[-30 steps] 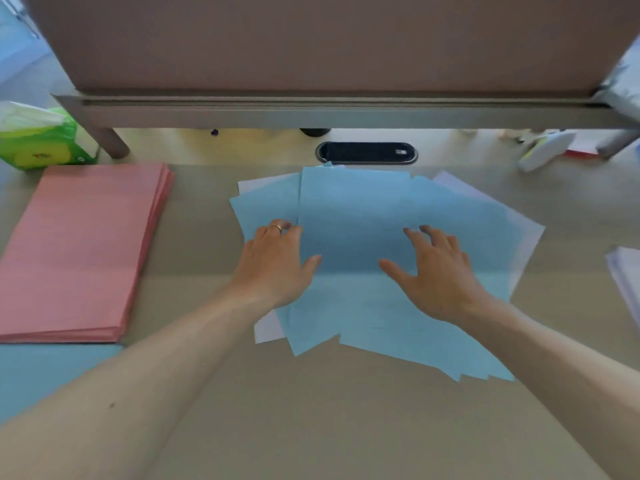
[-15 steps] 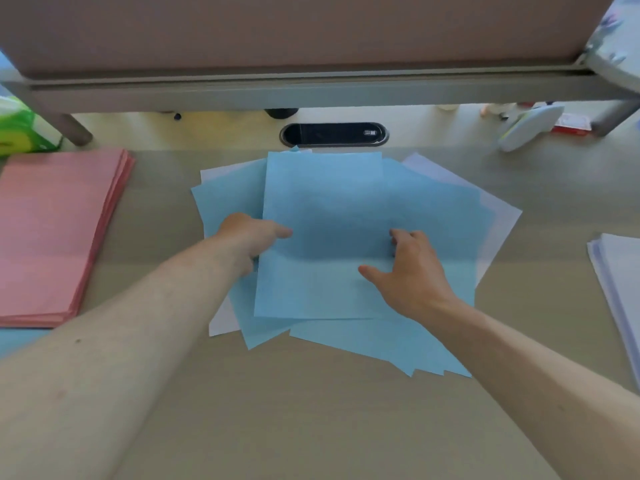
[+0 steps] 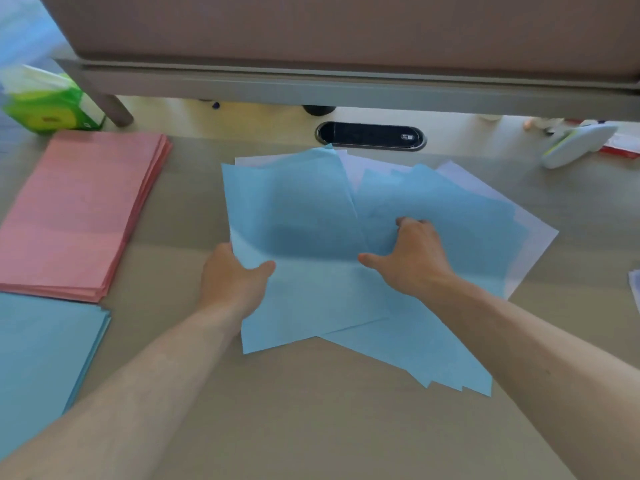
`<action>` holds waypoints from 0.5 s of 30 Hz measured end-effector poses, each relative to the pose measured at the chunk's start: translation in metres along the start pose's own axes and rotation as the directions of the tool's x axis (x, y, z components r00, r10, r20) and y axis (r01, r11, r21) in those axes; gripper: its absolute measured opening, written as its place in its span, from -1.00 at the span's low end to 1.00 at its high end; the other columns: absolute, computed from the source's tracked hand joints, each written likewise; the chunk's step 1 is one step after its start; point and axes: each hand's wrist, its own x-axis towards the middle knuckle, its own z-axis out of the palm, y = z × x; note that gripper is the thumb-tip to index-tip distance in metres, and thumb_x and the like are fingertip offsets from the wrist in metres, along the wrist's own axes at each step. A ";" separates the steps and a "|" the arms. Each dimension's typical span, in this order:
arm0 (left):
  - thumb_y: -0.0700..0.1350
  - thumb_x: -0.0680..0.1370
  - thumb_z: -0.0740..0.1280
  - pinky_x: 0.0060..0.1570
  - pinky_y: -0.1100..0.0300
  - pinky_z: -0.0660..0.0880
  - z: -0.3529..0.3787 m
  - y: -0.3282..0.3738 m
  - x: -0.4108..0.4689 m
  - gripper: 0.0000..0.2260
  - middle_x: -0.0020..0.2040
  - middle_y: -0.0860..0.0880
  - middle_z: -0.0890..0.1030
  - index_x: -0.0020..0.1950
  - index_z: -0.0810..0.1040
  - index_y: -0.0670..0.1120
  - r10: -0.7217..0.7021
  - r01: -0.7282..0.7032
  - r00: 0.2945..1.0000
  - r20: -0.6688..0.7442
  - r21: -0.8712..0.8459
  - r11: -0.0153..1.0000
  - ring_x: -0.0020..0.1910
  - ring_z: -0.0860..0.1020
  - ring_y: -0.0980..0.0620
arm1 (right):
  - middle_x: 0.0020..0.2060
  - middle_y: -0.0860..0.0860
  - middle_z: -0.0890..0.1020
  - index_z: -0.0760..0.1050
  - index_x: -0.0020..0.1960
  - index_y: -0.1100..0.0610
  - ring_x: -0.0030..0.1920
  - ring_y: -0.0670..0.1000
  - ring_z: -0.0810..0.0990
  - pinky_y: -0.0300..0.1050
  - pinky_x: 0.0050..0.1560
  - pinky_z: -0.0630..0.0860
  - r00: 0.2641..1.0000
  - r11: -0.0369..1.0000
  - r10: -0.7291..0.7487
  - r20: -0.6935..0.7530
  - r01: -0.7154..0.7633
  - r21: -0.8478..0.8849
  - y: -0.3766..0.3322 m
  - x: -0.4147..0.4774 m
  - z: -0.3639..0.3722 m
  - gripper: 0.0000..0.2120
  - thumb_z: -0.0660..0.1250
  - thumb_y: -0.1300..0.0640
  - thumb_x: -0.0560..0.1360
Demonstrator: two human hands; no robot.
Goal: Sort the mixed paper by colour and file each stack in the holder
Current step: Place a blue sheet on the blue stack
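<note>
My left hand (image 3: 232,282) grips the left edge of the top blue sheet (image 3: 304,237): the thumb lies on the paper and the fingers are under it, out of my sight. My right hand (image 3: 412,261) is apart from the left one, on the other side of this sheet. Its fingers (image 3: 410,225) are bent down onto the loose pile (image 3: 450,209) of blue and white paper and its thumb reaches toward the sheet's right edge; whether it pinches a sheet or only presses, I cannot tell. The pile spreads like a fan under and to the right of both hands, on the desk (image 3: 311,427), with white sheets (image 3: 535,244) showing at its far right edge. Well to the left of my left hand lies the pink stack (image 3: 76,209), and nearer to me on that side the blue stack (image 3: 41,358). Beyond the pink stack stands a green tissue pack (image 3: 45,105). Straight beyond my hands is a dark oval cable opening (image 3: 370,135).
</note>
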 end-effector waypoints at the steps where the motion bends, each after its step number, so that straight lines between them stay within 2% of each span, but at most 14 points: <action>1: 0.05 0.40 0.52 0.01 -0.07 0.65 0.001 0.005 0.000 -0.61 0.05 0.01 0.68 0.17 0.58 -0.04 -0.024 0.025 0.999 0.029 -0.035 0.999 -0.02 0.68 -0.11 | 0.34 0.18 0.39 0.30 0.45 0.24 0.38 0.20 0.38 0.02 0.34 0.37 1.000 1.000 0.001 -0.007 -0.001 -0.022 -0.001 0.001 0.001 -0.15 0.58 -0.13 0.35; 4: -0.04 0.41 0.56 0.07 -0.19 0.63 0.000 0.015 0.004 -0.67 0.04 -0.04 0.72 0.13 0.63 -0.07 -0.165 0.192 0.979 0.124 -0.261 0.946 0.00 0.70 -0.18 | 0.32 0.17 0.39 0.28 0.42 0.20 0.36 0.20 0.36 0.07 0.31 0.40 0.999 0.998 -0.007 -0.034 0.005 -0.064 0.000 0.002 0.006 -0.15 0.62 -0.07 0.32; 9: -0.08 0.46 0.57 -0.14 0.03 0.61 -0.006 0.021 0.011 -0.68 0.03 -0.09 0.70 0.14 0.60 -0.15 -0.259 0.297 0.954 0.151 -0.362 0.884 -0.10 0.70 -0.11 | 0.33 0.13 0.36 0.24 0.46 0.16 0.37 0.18 0.34 0.11 0.32 0.40 0.999 0.998 -0.011 -0.051 0.008 -0.061 0.002 0.002 0.010 -0.15 0.60 -0.07 0.34; 11: -0.10 0.49 0.55 -0.17 0.00 0.65 -0.007 0.017 0.011 -0.78 -0.01 -0.10 0.72 0.08 0.64 -0.13 -0.243 0.286 0.956 0.162 -0.354 0.890 -0.14 0.71 -0.10 | 0.35 0.12 0.34 0.22 0.48 0.14 0.39 0.18 0.32 0.11 0.34 0.38 0.998 0.998 -0.022 -0.062 0.018 -0.060 0.004 0.000 0.012 -0.15 0.58 -0.08 0.36; 13: -0.14 0.56 0.48 -0.35 0.09 0.63 -0.008 0.010 0.008 -0.94 -0.06 -0.06 0.73 -0.01 0.65 -0.09 -0.170 0.206 0.976 0.134 -0.341 0.917 -0.19 0.72 -0.06 | 0.36 0.10 0.32 0.22 0.49 0.11 0.40 0.17 0.30 0.11 0.33 0.35 0.997 0.998 -0.034 -0.072 0.031 -0.052 0.006 -0.002 0.014 -0.17 0.56 -0.08 0.38; 15: -0.15 0.61 0.39 -0.48 0.20 0.57 -0.008 0.006 0.005 -0.95 -0.10 -0.01 0.72 -0.04 0.63 -0.08 -0.080 0.099 0.994 0.070 -0.322 0.942 -0.23 0.70 0.00 | 0.35 0.09 0.32 0.23 0.49 0.09 0.40 0.16 0.30 0.11 0.33 0.35 0.995 0.998 -0.047 -0.083 0.043 -0.043 0.008 -0.002 0.015 -0.18 0.55 -0.08 0.39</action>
